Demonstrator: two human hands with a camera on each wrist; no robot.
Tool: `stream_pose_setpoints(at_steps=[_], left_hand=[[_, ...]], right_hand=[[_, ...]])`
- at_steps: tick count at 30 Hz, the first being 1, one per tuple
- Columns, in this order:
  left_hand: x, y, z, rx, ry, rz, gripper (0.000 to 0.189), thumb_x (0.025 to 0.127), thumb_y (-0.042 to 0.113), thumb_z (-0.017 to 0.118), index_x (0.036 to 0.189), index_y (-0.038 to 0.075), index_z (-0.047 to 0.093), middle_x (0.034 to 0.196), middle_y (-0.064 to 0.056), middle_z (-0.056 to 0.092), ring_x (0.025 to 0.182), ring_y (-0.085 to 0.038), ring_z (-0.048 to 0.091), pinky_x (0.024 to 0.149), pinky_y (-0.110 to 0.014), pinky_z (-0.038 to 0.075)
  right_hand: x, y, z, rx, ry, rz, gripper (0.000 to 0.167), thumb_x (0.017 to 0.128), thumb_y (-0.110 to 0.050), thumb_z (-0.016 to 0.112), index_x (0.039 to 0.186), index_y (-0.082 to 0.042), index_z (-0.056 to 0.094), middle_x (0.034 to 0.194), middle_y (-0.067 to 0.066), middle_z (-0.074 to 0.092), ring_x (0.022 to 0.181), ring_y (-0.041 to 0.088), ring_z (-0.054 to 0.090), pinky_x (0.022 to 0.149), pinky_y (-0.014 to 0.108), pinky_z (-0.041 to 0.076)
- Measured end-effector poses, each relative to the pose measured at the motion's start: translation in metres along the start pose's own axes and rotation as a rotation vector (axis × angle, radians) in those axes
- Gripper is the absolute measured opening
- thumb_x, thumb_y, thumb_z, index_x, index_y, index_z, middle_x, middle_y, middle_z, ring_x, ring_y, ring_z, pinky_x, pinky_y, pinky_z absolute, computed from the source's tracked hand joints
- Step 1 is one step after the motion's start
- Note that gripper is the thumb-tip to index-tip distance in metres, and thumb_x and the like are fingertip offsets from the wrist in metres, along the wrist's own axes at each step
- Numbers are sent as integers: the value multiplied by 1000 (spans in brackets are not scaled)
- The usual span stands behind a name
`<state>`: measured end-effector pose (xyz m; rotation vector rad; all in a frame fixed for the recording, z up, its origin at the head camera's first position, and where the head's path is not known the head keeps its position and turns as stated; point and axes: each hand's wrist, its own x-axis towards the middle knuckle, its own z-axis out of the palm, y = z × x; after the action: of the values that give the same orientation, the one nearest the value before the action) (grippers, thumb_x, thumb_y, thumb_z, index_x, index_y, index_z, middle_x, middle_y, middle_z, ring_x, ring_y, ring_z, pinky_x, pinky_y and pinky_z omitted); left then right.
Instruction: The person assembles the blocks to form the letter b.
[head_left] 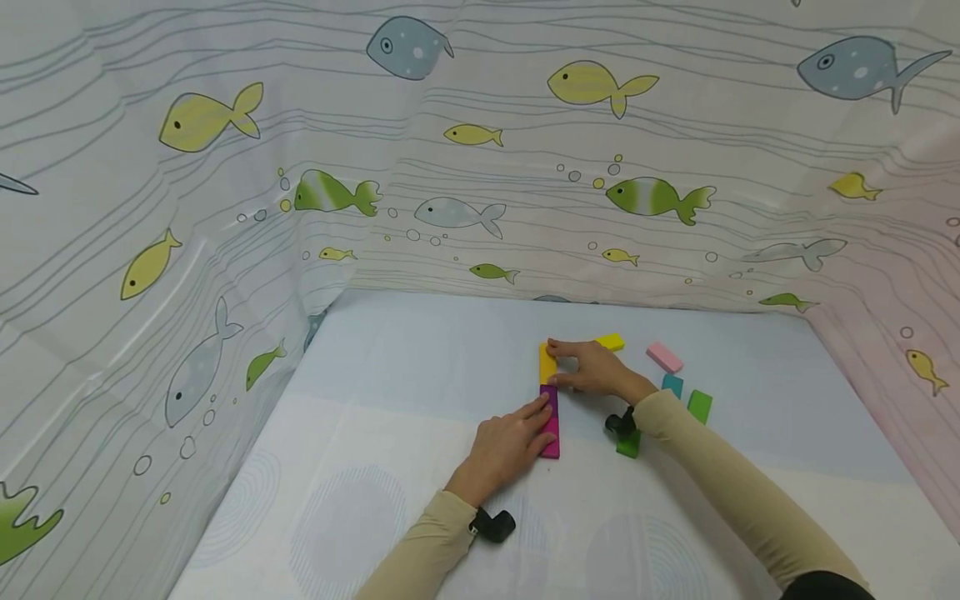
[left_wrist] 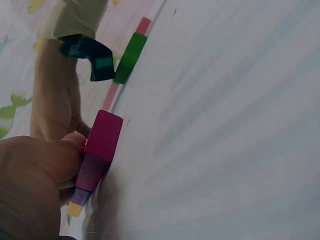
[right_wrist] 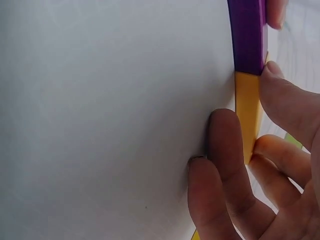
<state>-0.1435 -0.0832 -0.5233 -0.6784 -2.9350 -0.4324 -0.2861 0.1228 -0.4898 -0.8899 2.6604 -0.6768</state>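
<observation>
A straight row of small rectangular blocks runs front to back on the white table. Nearest is a magenta block (head_left: 551,451), with a purple block (right_wrist: 248,35) behind it and an orange-yellow block (head_left: 547,371) at the far end. My left hand (head_left: 501,454) rests on the magenta and purple blocks from the left, fingers nearly straight and thumb on the magenta one. From the right, my right hand (head_left: 596,367) pinches the orange-yellow block, its thumb (right_wrist: 287,102) by the joint with the purple block and fingers bent around the far end.
Loose blocks lie right of the row: yellow (head_left: 611,342), pink (head_left: 664,357), blue (head_left: 672,384), light green (head_left: 701,405) and a darker green one (head_left: 628,447) partly under the right wrist's camera. A fish-patterned curtain (head_left: 480,167) rises behind the table.
</observation>
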Motion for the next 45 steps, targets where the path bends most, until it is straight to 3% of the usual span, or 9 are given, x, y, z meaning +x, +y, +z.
stream_pose_setpoints(at_steps=[14, 41, 43, 45], left_hand=[[-1, 1, -1, -14, -7, -6, 49, 107, 46, 60, 150, 22, 63, 162, 7, 53, 117, -22, 75, 70, -35, 60], [0, 1, -4, 9, 3, 1, 48, 106, 46, 62, 149, 22, 64, 160, 7, 55, 113, -23, 76, 67, -36, 59], [-1, 0, -3, 7, 0, 0, 49, 106, 46, 62, 149, 23, 64, 160, 7, 54, 112, -23, 76, 67, -36, 59], [-1, 0, -2, 8, -3, 0, 49, 106, 46, 62, 149, 23, 64, 161, 8, 54, 112, -23, 77, 67, -36, 59]], right_hand=[[0, 1, 1, 19, 6, 7, 72, 96, -39, 79, 155, -8, 53, 167, 5, 45, 156, 36, 41, 124, 56, 33], [0, 1, 3, -15, 16, -19, 71, 97, -39, 78, 156, -9, 52, 168, 5, 44, 154, 34, 43, 123, 54, 36], [0, 2, 3, -14, 18, -26, 70, 97, -39, 78, 156, -9, 53, 168, 5, 44, 154, 34, 44, 122, 54, 38], [-1, 3, 3, -2, 19, -32, 70, 97, -40, 78, 155, -11, 54, 168, 5, 43, 148, 33, 52, 115, 49, 48]])
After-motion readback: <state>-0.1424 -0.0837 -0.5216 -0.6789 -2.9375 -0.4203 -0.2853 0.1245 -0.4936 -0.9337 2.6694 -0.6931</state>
